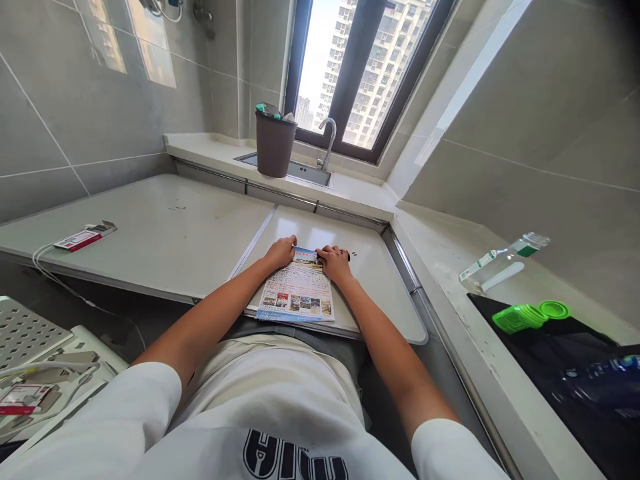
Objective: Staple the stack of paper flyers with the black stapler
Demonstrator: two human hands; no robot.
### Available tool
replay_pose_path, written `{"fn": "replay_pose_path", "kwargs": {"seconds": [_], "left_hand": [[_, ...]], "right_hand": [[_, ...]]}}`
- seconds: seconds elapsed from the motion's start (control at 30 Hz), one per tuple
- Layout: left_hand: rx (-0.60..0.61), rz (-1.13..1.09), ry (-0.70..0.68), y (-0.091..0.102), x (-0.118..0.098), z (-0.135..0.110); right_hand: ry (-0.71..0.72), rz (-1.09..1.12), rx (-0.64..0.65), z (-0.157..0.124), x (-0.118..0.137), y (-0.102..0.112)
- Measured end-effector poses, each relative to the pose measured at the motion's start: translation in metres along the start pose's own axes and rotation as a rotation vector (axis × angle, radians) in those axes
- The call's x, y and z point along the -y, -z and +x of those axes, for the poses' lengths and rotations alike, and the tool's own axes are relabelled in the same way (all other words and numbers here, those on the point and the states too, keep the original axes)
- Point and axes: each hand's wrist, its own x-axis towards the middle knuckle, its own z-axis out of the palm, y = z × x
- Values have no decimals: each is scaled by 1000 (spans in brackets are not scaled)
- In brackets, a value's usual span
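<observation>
A printed flyer (300, 283) with rows of small pictures lies flat on the white tabletop in front of me. My left hand (281, 253) is at its top left corner, fingers curled and closed on the paper's edge. At the top right corner, my right hand (334, 261) rests with bent fingers over the edge. A dark, pen-like object (346, 256) shows at its right side, seemingly a black pen held in the fingers; most of it is hidden. Small dark marks are on the tabletop just right of that hand.
A thin red-and-white box (80, 239) with a white cable lies on the left tabletop (165, 227). Behind stands a brown bin (275, 143) by the sink (310, 173). The right counter holds a green bottle (520, 319) and a clear container (530, 245). A white rack (30, 333) is lower left.
</observation>
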Motion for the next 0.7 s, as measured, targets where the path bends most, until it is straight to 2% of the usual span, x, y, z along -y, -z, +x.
{"fn": "replay_pose_path", "kwargs": {"seconds": [0.17, 0.37, 0.53, 0.7], "left_hand": [[-13, 23, -1, -3, 4, 3], [-41, 27, 58, -3, 6, 4], [-48, 13, 79, -3, 7, 5], [-52, -3, 101, -3, 7, 5]], "right_hand": [[-36, 112, -50, -5, -20, 11], [-392, 187, -66, -9, -41, 16], [-560, 156, -119, -10, -44, 17], [-597, 202, -139, -11, -37, 18]]}}
